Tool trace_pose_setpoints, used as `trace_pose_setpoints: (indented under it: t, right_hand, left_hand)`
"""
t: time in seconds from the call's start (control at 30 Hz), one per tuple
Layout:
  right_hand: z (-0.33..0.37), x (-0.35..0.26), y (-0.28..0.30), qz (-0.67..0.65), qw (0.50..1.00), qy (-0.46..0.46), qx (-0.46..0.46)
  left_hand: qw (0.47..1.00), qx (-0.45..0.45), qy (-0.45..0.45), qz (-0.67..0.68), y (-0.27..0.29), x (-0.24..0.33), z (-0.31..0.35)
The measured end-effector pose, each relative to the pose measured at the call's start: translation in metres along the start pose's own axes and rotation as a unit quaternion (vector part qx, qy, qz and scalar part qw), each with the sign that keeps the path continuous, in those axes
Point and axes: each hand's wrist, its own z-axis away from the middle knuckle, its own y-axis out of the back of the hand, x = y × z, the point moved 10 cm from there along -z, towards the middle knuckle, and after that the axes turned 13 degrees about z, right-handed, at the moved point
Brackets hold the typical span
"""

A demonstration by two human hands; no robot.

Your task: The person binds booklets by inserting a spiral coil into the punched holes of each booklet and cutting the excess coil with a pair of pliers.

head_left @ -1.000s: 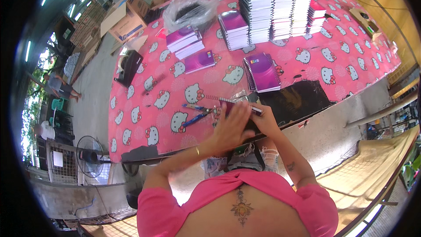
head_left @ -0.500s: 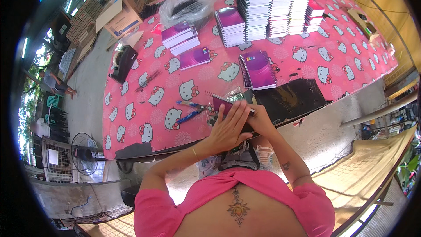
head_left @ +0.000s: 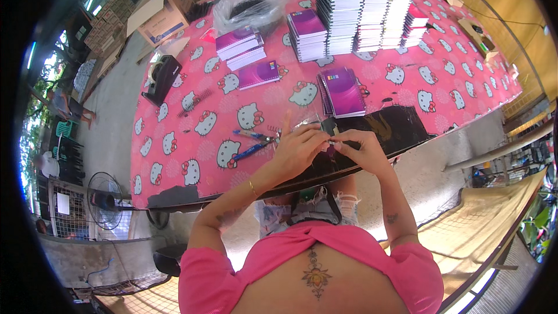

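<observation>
At the table's near edge, both my hands close on a small purple notebook (head_left: pixel 332 150), mostly hidden by my fingers. My left hand (head_left: pixel 301 146) lies along its left side with the fingers bent over it. The thumb and fingertips of my right hand (head_left: pixel 362 149) pinch its right edge. A dark flat piece (head_left: pixel 329 126) shows just beyond the fingertips. Pliers with blue handles (head_left: pixel 252 150) lie left of my left hand, near a thin wire coil (head_left: pixel 272 130). Beyond my hands, a few purple spiral notebooks (head_left: pixel 344 92) rest in a small pile.
Tall stacks of spiral notebooks (head_left: pixel 340 17) stand at the back. Purple notebooks (head_left: pixel 258 75) lie left of them, near a plastic bag (head_left: pixel 247 14). A black tape dispenser (head_left: pixel 162 80) and loose coil (head_left: pixel 195 102) sit at left. A fan (head_left: pixel 106 200) stands beside the table.
My left hand has gone from lying flat over the notebook to curling round it. My right hand has come up and to the right, now pinching the edge. Less of the purple cover shows.
</observation>
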Motion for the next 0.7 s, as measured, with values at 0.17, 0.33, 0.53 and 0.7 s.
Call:
trace_pose_setpoints:
  t: [0.17, 0.33, 0.53, 0.7]
  right_hand:
    - [-0.007, 0.002, 0.004, 0.014, 1.000, 0.004, -0.012]
    - [-0.012, -0.018, 0.000, 0.061, 0.992, 0.110, 0.004]
    - [0.000, -0.008, 0.000, 0.113, 0.973, 0.064, 0.189]
    - [0.000, 0.008, -0.030, -0.093, 0.993, -0.003, 0.073]
  left_hand:
    - [1.000, -0.001, 0.007, 0.014, 0.003, -0.001, -0.003]
    - [0.999, -0.011, -0.003, 0.032, 0.002, -0.001, 0.000]
    - [1.000, -0.023, 0.014, 0.006, 0.004, 0.010, 0.001]
    - [0.997, 0.028, 0.033, 0.070, 0.047, -0.012, 0.005]
